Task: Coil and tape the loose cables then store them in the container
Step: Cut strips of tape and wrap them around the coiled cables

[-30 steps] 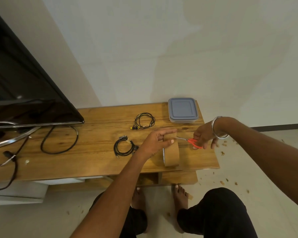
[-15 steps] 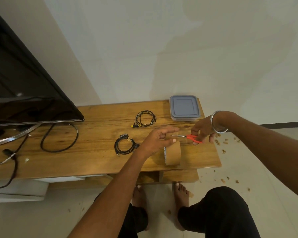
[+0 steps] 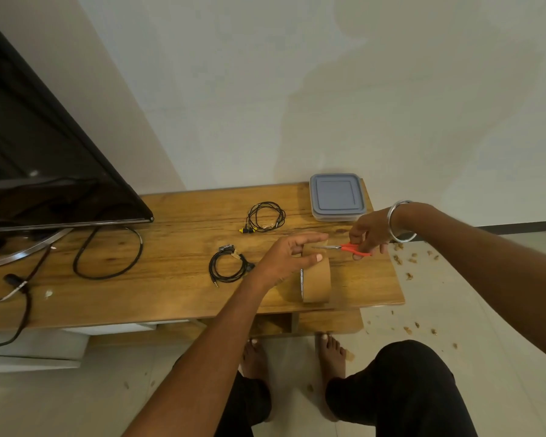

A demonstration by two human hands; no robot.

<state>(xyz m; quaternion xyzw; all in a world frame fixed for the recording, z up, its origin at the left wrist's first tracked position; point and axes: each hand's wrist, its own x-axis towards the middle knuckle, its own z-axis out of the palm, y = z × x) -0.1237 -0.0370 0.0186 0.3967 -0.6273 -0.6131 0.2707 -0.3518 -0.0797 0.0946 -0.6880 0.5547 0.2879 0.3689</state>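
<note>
Your left hand pinches a tape strip off the upright brown roll; your right hand grips orange scissors. Tape is light, sticky, floppy: hold its edges.

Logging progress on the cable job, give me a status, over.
Left hand pulling strip off brown tape roll. Right hand gripping orange scissors, blades at strip. Two coiled cables on table, grey container lidded. Nothing blocking.
</note>
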